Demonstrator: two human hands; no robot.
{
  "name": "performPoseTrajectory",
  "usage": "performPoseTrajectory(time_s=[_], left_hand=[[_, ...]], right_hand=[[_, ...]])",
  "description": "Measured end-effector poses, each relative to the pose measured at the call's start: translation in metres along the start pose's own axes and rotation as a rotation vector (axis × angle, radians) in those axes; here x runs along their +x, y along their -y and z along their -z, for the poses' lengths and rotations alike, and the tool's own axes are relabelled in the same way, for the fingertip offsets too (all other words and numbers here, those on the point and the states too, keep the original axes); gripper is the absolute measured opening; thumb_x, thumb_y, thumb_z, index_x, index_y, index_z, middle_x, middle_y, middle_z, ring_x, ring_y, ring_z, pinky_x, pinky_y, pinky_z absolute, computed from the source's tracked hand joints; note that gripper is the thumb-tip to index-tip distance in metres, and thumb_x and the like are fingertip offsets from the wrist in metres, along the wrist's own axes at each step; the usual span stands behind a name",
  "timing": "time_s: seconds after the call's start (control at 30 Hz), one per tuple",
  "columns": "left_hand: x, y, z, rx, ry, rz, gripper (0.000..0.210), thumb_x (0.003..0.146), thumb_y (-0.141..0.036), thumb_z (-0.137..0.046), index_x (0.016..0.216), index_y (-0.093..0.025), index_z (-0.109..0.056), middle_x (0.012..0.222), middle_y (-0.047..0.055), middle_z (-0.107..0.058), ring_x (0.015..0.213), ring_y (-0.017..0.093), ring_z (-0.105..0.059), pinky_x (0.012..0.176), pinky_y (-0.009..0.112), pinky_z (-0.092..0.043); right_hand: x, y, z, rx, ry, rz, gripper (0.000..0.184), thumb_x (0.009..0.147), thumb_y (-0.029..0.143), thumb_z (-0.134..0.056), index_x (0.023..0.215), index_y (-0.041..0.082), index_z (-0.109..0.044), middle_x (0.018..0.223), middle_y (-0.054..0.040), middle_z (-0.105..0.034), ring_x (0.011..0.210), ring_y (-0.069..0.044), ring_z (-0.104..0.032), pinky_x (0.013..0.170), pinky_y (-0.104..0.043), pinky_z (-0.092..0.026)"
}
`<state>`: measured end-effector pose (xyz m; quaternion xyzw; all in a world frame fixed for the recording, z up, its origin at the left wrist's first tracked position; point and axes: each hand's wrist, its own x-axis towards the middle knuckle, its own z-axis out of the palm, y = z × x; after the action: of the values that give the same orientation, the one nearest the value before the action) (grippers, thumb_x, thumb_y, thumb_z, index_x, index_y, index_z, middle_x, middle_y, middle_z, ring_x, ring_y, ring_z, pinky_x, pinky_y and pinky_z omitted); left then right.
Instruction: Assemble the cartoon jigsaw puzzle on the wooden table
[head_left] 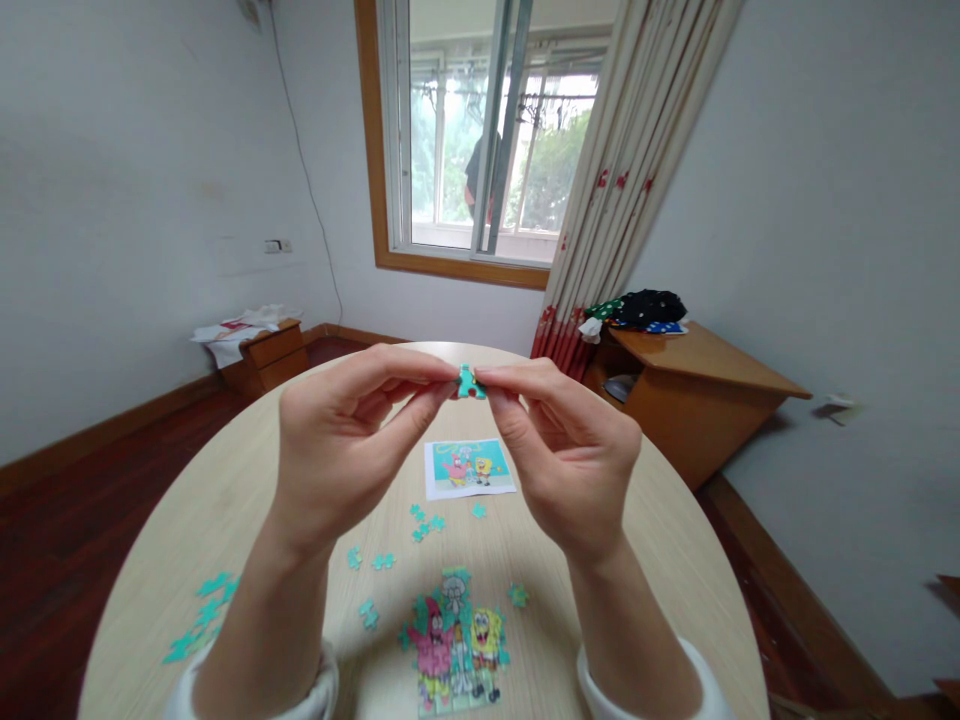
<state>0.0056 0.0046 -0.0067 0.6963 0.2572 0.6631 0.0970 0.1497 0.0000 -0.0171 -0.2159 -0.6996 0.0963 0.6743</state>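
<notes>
Raised above the table, my left hand (352, 430) and my right hand (574, 440) pinch a small teal puzzle piece (471, 382) between thumbs and index fingers. It has a dark notch at its lower edge; whether it is one piece or two joined is hard to make out. Below lies a partly assembled jigsaw puzzle (457, 645) of cartoon figures, pink, yellow and grey-green on teal. Behind it is a printed reference picture (470, 467) of the same figures. Loose teal pieces (427, 527) are scattered between the two, and a single piece (518, 595) sits right of the puzzle.
More teal pieces (206, 615) form a cluster at the left of the round wooden table (660, 600). A small cabinet (274, 352) with cloths stands back left. At right, a wooden desk (697, 360) carries dark clothes (649, 308), beside a long curtain (607, 180) and a window.
</notes>
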Motion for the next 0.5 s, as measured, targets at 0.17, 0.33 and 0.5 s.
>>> performPoseTrajectory(time_s=[0.17, 0.33, 0.5], left_hand=[[0.0003, -0.0010, -0.0005, -0.002, 0.009, 0.004, 0.009, 0.078, -0.027, -0.066, 0.078, -0.019, -0.069, 0.076, 0.002, -0.069, 0.073, 0.014, -0.067, 0.069, 0.024, -0.057], [-0.0001, -0.0018, -0.0012, -0.011, 0.007, 0.012, 0.008, 0.078, -0.026, -0.066, 0.080, -0.019, -0.068, 0.077, 0.003, -0.070, 0.073, 0.014, -0.067, 0.070, 0.024, -0.058], [-0.0012, -0.0011, -0.0002, -0.002, 0.020, 0.029, 0.014, 0.078, -0.025, -0.067, 0.090, -0.019, -0.068, 0.083, 0.004, -0.070, 0.075, 0.014, -0.067, 0.072, 0.025, -0.058]], right_hand=[[0.0001, -0.0006, -0.0006, -0.010, -0.012, -0.018, 0.016, 0.083, 0.015, -0.057, 0.090, 0.022, -0.069, 0.086, -0.0040, -0.071, 0.081, -0.016, -0.064, 0.073, -0.033, -0.053], [-0.0017, -0.0007, -0.0018, -0.038, -0.072, -0.069, 0.015, 0.081, 0.019, -0.060, 0.094, 0.023, -0.068, 0.087, -0.0031, -0.070, 0.080, -0.016, -0.065, 0.070, -0.031, -0.054], [-0.0023, -0.0004, -0.0020, -0.072, -0.085, -0.090, 0.017, 0.081, 0.021, -0.061, 0.097, 0.023, -0.068, 0.089, -0.0028, -0.070, 0.079, -0.015, -0.065, 0.069, -0.030, -0.054]])
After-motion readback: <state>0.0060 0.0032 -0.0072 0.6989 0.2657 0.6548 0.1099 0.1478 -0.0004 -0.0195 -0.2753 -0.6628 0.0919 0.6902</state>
